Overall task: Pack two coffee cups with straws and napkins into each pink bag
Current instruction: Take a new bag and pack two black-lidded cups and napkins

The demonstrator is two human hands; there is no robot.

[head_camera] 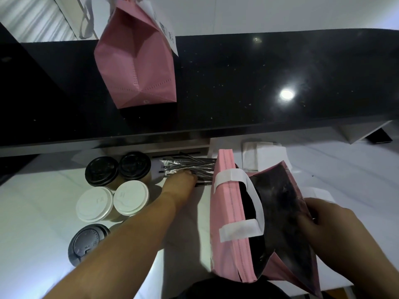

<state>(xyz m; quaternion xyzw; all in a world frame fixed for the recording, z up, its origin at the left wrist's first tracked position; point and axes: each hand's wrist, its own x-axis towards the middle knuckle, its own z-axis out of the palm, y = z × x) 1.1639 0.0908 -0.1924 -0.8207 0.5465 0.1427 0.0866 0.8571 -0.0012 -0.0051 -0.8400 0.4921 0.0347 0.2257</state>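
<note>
Bare left hand (180, 186) rests fingers-down on the wrapped straws (190, 167); grip indeterminate. Right hand (330, 225) pinches open the pink bag (228, 212) on the white worktop (32, 212). Bag interior dark, contents unreadable. Five lidded coffee cups (112, 190) stand left; napkins (263, 156) behind.

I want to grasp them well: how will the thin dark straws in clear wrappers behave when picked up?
The thin dark straws in clear wrappers lie in a loose crossed pile, so several may lift together. The glossy film probably slips between fingertips. They look slim and light, likely rolling if nudged by the left hand.
</note>
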